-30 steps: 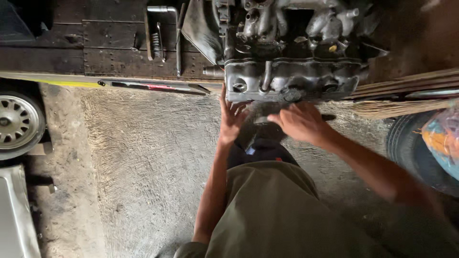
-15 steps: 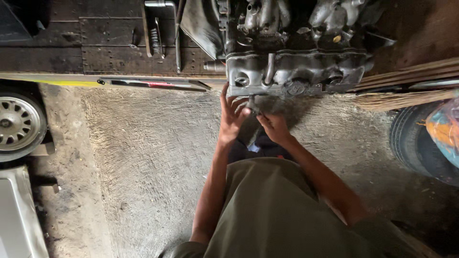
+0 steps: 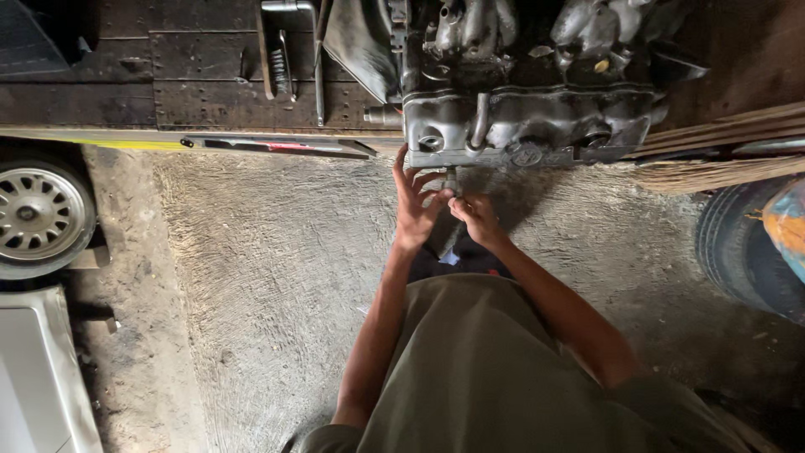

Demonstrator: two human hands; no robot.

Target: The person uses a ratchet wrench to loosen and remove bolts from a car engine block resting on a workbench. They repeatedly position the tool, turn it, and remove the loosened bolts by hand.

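A grimy grey engine block (image 3: pixel 537 109) sits on a dark wooden bench (image 3: pixel 184 75), its front edge overhanging the floor. Both my hands meet just under that edge. My left hand (image 3: pixel 417 201) has its fingers spread and curled upward, touching the underside of the block and a small metal part (image 3: pixel 453 180) hanging there. My right hand (image 3: pixel 476 216) is closed around the lower end of that same small part. What the part is, I cannot make out.
A car wheel (image 3: pixel 38 214) and white body panel (image 3: pixel 38 377) lie at the left. A black tyre (image 3: pixel 742 252) stands at the right beside a colourful bag (image 3: pixel 788 222). Wooden planks (image 3: pixel 721 138) stick out right of the engine. Tools (image 3: pixel 285 50) rest on the bench. Rough concrete floor (image 3: pixel 268 268) below.
My right hand moved left from beside the engine's lower edge to meet my left hand under the block, and closed on the small part. The view shifted slightly downward.
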